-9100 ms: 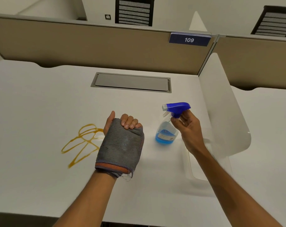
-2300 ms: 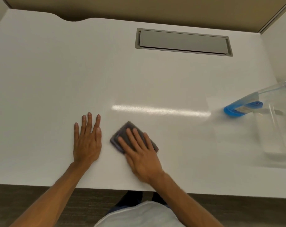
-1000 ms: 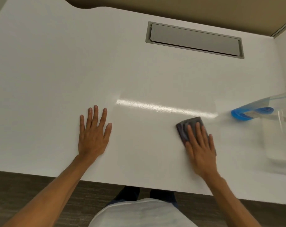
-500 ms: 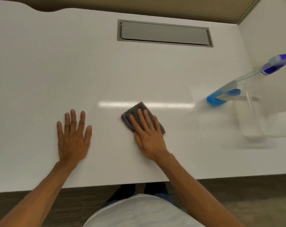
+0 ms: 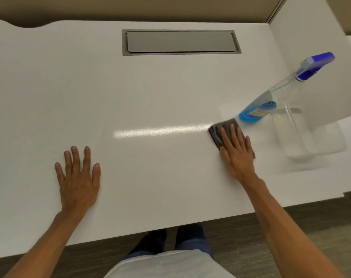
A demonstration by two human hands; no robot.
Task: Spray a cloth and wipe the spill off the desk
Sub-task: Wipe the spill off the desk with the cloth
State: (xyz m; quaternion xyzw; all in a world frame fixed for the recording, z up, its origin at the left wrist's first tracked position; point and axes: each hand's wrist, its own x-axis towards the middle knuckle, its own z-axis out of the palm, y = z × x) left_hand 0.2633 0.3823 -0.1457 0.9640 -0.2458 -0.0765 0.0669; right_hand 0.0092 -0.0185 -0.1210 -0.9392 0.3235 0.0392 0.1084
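Observation:
My right hand [image 5: 236, 151] lies flat with fingers spread on the folded grey cloth [image 5: 217, 130], pressing it onto the white desk [image 5: 150, 97] at the right, just in front of the spray bottle [image 5: 271, 101]. The bottle has a blue trigger head and blue liquid, and stands upright. My left hand [image 5: 78, 177] rests palm down on the desk at the front left, fingers apart, holding nothing. I see no spill mark on the desk surface, only a bright strip of reflected light.
A grey cable hatch [image 5: 180, 42] is set into the desk at the back. A white side divider [image 5: 311, 57] with a clear foot [image 5: 303, 137] stands at the right. A beige partition runs along the back. The desk's front edge is close to my body.
My right hand has slid the cloth from the middle of the desk to the right, up to the spray bottle. The left hand has stayed flat in place. The mustard-coloured spill seen earlier is gone.

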